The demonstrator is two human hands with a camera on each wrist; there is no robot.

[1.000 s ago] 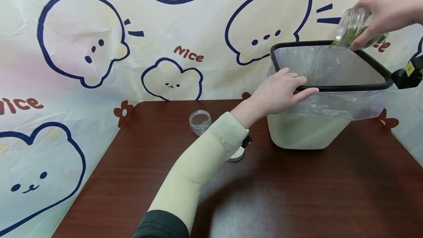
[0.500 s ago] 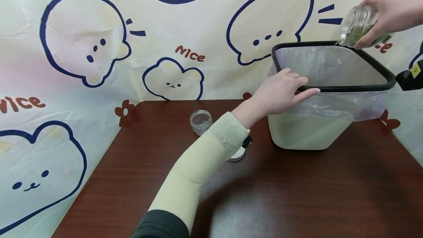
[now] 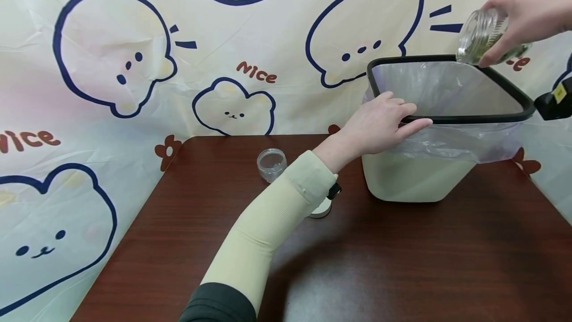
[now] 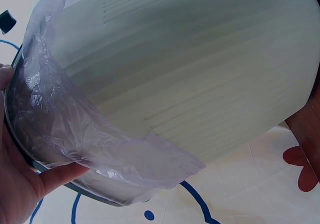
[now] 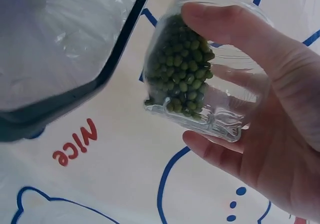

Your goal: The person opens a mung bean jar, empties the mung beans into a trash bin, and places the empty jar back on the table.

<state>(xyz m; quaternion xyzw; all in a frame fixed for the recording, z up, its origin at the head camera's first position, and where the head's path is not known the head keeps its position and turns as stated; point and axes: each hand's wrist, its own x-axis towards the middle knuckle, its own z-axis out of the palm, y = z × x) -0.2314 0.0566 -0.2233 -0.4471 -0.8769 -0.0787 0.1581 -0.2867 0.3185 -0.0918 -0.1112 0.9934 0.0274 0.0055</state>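
In the head view my right hand (image 3: 532,14) holds a clear glass jar (image 3: 478,39) on its side, its mouth over the back right rim of a pale green trash bin (image 3: 411,178). Mung beans (image 5: 185,73) lie in the jar in the right wrist view, with the thumb on one side of the glass and fingers on the other. My left hand (image 3: 375,123) grips the bin's black rim at the near left corner. A translucent purple bag (image 4: 100,144) lines the bin and folds down outside it. The bin's bottom is hidden.
A small clear jar (image 3: 271,164) stands at the back of the brown table (image 3: 402,272). A white lid (image 3: 321,210) lies partly behind my left forearm. Patterned cloth (image 3: 286,39) hangs behind the table.
Green contents showed at the jar's mouth a second ago; now they lie further back. The jar has shifted slightly to the right and tips less. My left hand stays on the rim.
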